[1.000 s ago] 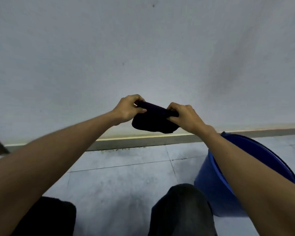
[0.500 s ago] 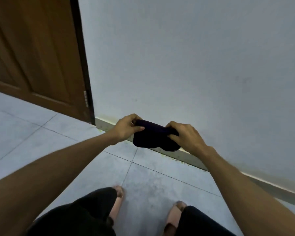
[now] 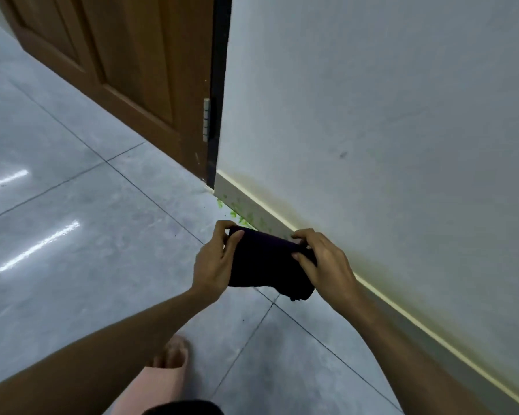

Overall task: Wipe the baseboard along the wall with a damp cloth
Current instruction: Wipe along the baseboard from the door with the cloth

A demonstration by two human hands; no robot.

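Baseboard (image 3: 252, 209) hidden behind cloth (image 3: 267, 262) mid-run; door (image 3: 126, 70) top cut off by frame edge.

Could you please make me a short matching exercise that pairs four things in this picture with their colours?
Things:
1. cloth
2. door
3. slipper
4. specks on the baseboard

Colours:
A. pink
B. green
C. dark, near black
D. brown

Pairs: 1-C, 2-D, 3-A, 4-B
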